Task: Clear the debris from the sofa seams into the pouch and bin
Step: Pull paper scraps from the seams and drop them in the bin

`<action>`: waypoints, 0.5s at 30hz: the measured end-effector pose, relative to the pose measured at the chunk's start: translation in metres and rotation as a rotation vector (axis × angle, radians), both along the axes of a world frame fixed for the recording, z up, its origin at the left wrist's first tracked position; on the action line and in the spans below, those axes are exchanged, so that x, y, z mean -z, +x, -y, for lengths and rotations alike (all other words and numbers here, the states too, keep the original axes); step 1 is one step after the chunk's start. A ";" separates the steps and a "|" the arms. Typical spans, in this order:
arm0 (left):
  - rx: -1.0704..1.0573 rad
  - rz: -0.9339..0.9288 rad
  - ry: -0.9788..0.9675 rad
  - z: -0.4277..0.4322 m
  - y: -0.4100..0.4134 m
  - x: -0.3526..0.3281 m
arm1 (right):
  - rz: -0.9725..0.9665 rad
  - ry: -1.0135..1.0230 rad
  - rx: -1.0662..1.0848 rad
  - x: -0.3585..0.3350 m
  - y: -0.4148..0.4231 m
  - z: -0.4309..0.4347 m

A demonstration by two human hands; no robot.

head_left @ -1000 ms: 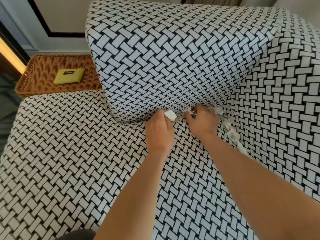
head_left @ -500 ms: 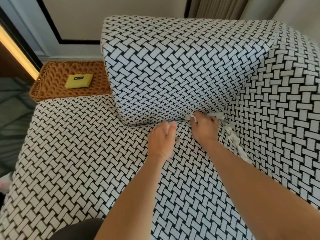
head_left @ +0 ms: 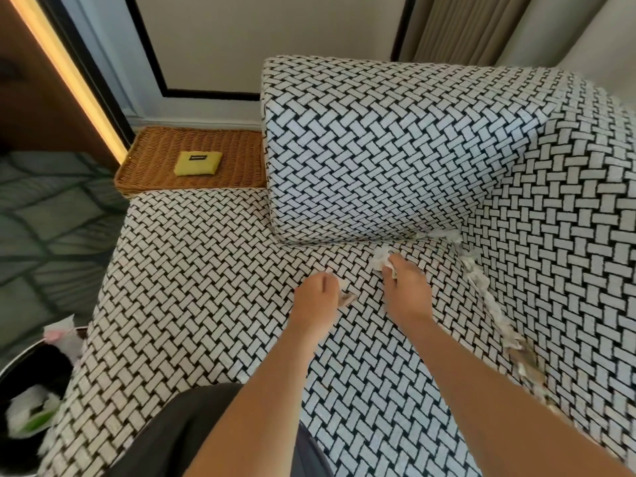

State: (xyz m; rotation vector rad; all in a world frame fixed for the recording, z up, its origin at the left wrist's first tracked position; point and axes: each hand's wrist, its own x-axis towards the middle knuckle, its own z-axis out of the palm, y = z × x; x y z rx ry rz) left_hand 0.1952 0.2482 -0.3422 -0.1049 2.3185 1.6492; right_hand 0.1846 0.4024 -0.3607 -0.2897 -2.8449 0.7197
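Left hand (head_left: 318, 297) and right hand (head_left: 406, 292) curled, pinching — arms outstretched.

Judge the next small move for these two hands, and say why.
Probably swing both hands left and drop their loads into the bin. The right hand grips crumpled paper and the left hand holds small scraps, so neither can pick up much more. More debris lies further right, so emptying the fingers first seems sensible.
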 end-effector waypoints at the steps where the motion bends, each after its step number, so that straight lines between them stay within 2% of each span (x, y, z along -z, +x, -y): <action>1: -0.009 0.009 -0.013 0.006 0.002 -0.002 | 0.014 -0.010 -0.015 0.000 0.008 0.003; 6: -0.012 -0.019 -0.272 0.049 0.007 -0.026 | 0.190 -0.064 -0.046 -0.017 0.030 0.021; 9: -0.033 -0.020 -0.270 0.088 0.013 -0.042 | 0.263 -0.103 -0.098 -0.037 0.029 0.053; 15: -0.064 -0.049 -0.351 0.183 0.036 -0.067 | 0.294 -0.250 -0.293 -0.068 0.022 0.170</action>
